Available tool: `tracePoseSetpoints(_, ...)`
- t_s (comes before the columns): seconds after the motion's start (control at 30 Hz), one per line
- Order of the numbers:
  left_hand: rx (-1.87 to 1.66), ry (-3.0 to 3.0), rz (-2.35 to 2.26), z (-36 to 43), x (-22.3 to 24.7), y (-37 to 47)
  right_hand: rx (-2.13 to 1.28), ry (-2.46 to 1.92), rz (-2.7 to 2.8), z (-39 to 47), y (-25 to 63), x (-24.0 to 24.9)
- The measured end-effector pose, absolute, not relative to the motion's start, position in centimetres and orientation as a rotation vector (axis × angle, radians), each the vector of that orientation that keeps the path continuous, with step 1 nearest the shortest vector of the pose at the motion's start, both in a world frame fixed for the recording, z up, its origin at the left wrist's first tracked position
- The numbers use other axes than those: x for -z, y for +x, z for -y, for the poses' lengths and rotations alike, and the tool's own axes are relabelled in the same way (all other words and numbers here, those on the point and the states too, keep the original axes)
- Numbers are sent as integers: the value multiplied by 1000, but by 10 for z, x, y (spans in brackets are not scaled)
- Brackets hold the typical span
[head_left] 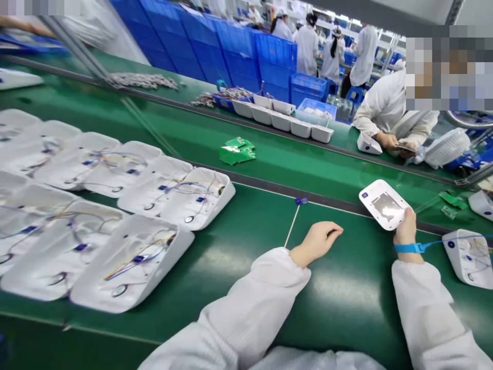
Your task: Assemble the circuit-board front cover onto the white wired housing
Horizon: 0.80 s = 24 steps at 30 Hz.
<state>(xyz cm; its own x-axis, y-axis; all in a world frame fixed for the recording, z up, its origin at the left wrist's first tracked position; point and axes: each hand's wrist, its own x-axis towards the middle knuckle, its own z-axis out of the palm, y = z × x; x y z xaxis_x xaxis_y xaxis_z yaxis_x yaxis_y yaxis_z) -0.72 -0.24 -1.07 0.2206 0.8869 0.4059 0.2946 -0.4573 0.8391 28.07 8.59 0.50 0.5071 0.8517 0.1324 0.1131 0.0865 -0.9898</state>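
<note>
My right hand (406,229) grips the lower right edge of a white plastic housing (395,218), tilted over the belt's dark edge rail. The piece is rounded, with a silvery reflective panel and a small blue round part in one corner. A blue strap with a cord circles my right wrist. My left hand (318,241) hovers over the green worktop (339,298), thumb and fingers drawn together. Whether something small sits between them I cannot make out. Just left of it lies a thin pale stick (292,226), with small dark blue parts (301,201) at its far end.
Rows of white open shells (133,267) with wires lie on the left. Another wired shell (468,259) stands right. Green circuit boards (238,150) rest on the belt beyond. Across it are white trays (300,127), blue crates (275,56) and a co-worker's hands (387,140).
</note>
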Motion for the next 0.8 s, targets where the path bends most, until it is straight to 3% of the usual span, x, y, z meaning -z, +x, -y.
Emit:
tracePoseSetpoints(0.27,-1109,1933,-1072,0,14,-9,-711,-1528,1183,-167,250,-32)
tracePoseSetpoints(0.5,-1045,1995,-1094,5,10,-9,-515,-1398,1710,-94,196,16)
tracePoseSetpoints(0.8,-929,2170,-1133,5,17,-12,-632,-1046,2237,-54,159,12)
